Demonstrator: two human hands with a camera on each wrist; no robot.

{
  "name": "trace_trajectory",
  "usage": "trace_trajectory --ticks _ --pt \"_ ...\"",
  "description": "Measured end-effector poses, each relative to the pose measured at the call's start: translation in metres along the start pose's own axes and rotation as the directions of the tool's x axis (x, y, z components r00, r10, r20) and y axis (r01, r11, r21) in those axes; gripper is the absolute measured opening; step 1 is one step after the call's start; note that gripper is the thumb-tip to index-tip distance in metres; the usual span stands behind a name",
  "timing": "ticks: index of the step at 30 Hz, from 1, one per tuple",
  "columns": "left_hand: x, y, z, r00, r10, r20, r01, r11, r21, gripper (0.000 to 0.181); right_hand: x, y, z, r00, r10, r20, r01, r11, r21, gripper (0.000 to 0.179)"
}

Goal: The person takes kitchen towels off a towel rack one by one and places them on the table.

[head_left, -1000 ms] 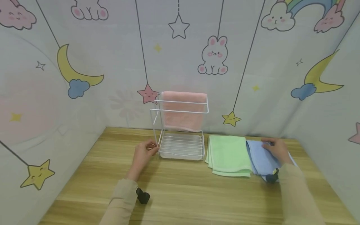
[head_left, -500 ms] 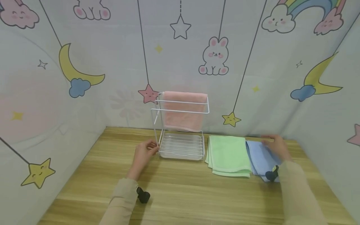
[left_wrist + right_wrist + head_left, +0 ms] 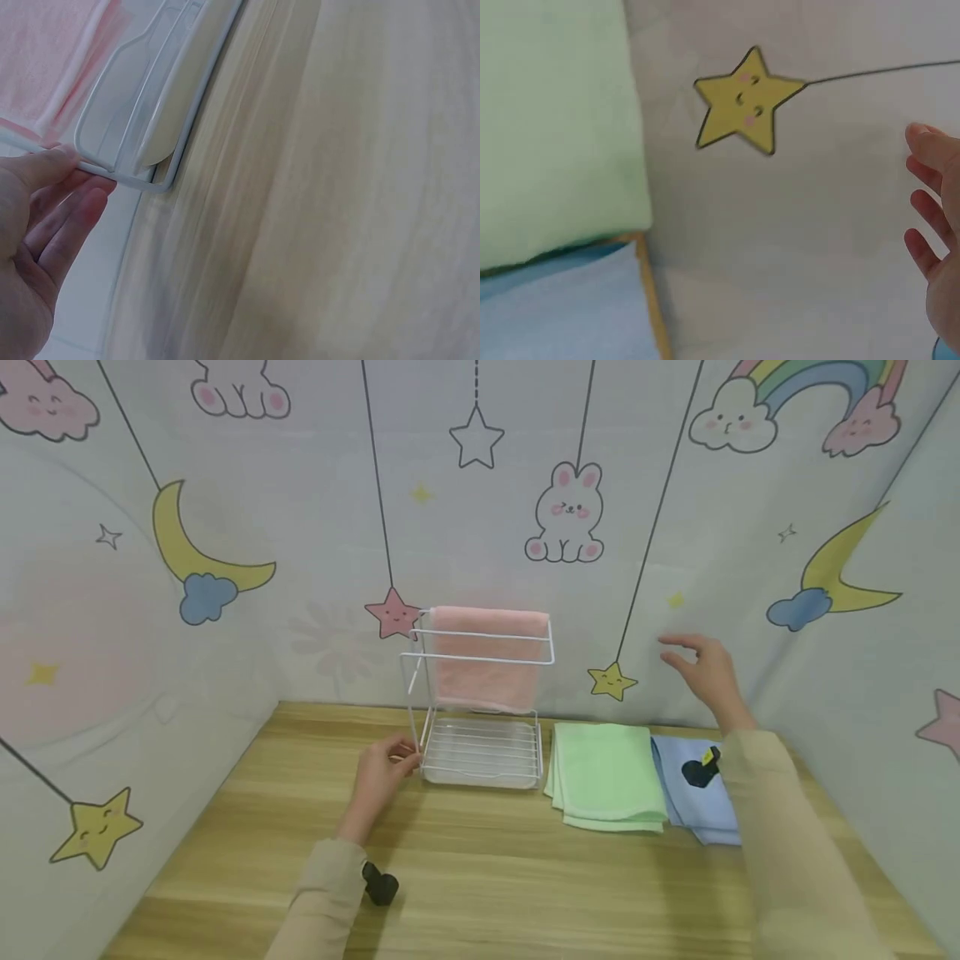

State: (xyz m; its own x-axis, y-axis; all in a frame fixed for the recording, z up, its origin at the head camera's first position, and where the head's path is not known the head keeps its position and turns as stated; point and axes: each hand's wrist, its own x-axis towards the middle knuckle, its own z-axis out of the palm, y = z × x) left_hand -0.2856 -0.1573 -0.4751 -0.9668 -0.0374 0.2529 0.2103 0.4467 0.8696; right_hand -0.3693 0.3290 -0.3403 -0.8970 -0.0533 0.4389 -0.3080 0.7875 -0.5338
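A white wire rack [image 3: 480, 658] stands upright at the back of the table, over a shallow translucent tray [image 3: 480, 782]. A pink towel [image 3: 487, 685] hangs over its rearmost bar. My left hand [image 3: 378, 777] pinches the rack's lower left wire [image 3: 131, 180] between thumb and fingers, as the left wrist view shows. To the right lie folded green towels [image 3: 607, 772], with folded blue towels [image 3: 682, 806] beside them, partly covered by my right forearm. My right hand [image 3: 708, 677] is raised above the blue towels, thumb and fingers apart, holding nothing.
Behind the table stands a white wall [image 3: 465, 527] printed with stars, moons and bunnies, and side walls close in left and right. Bare wooden tabletop [image 3: 525, 893] lies in front of the rack. A small black camera [image 3: 381, 885] sits at the left wrist.
My right hand has lifted off the blue towels and risen toward the back wall, its fingers spread. The left hand, rack and towels stay where they were.
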Motion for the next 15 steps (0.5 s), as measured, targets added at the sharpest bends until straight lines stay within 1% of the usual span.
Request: trace_trajectory --ticks 3,5,10,15 --pt "0.000 0.001 0.000 1.000 0.003 -0.001 -0.003 1.000 0.013 0.008 0.018 -0.027 -0.001 0.998 -0.051 -0.033 0.051 0.999 0.008 0.032" --pt "0.000 0.002 -0.001 1.000 0.004 -0.003 -0.004 1.000 0.015 0.009 0.028 -0.045 -0.002 0.997 -0.075 -0.036 0.075 0.997 0.001 0.033" --pt "-0.001 0.003 -0.001 1.000 0.010 -0.007 -0.010 1.000 0.014 0.009 0.050 -0.089 -0.001 0.992 -0.127 -0.013 0.127 0.992 -0.005 0.033" --pt "-0.001 0.002 -0.001 1.000 0.017 -0.005 -0.017 1.000 0.005 0.009 0.065 -0.130 0.005 0.981 -0.196 0.005 0.196 0.980 0.012 0.032"
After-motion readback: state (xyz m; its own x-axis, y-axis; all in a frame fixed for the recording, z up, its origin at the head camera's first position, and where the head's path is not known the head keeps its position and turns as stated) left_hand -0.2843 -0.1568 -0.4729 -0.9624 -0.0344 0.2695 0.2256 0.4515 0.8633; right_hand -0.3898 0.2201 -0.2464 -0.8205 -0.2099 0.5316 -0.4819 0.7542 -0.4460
